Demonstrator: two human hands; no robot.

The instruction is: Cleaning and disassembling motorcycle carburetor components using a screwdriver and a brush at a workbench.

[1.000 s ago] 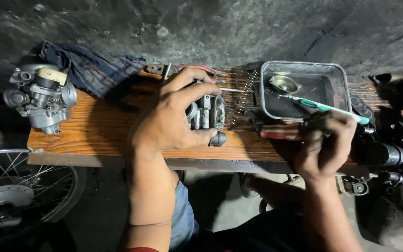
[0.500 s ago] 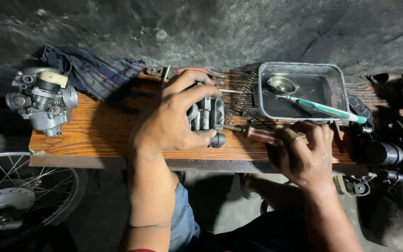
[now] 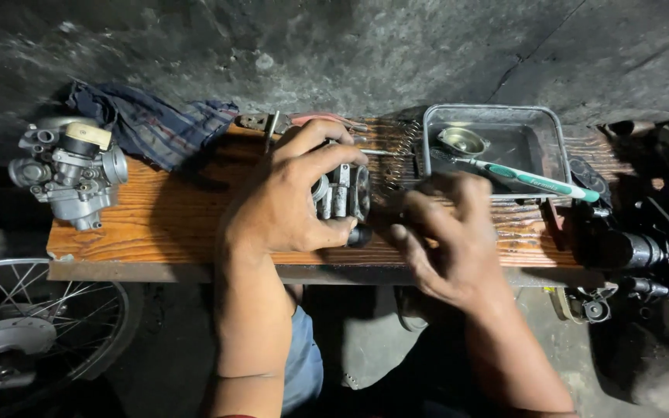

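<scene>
Off the desk's left edge, a spoked wheel (image 3: 36, 325) shows below, cut off by the frame. At the left end of the desk (image 3: 172, 224) stands a whole carburetor (image 3: 70, 172), grey metal with a tan cap, overhanging the left edge. Behind it, at the far left corner, lies a dark blue rag (image 3: 152, 128), bunched.

Mid-desk, my left hand (image 3: 288, 205) wraps a small carburetor body (image 3: 342, 193): the grip is closed around it, fingers over the top, thumb under near the front edge. It looks dull grey cast metal with ribbed chambers and a black round knob at the lower right. Its long axis seems to run from the near edge to the far edge, with the open face turned right; my hand covers most of it, so I'm not sure.

My right hand (image 3: 447, 240) is just right of it, near the front edge, blurred; fingers curled, but I cannot tell whether the grip pinches anything. A coil spring (image 3: 404, 147) lies behind it.

Toward the far right corner sits a metal tray (image 3: 555, 147) with a small metal cup (image 3: 462, 141) inside; a green and white toothbrush (image 3: 528, 178) lies across the tray's near rim, pointing right. Off the right edge, dark engine parts (image 3: 644, 240), hard to make out.
</scene>
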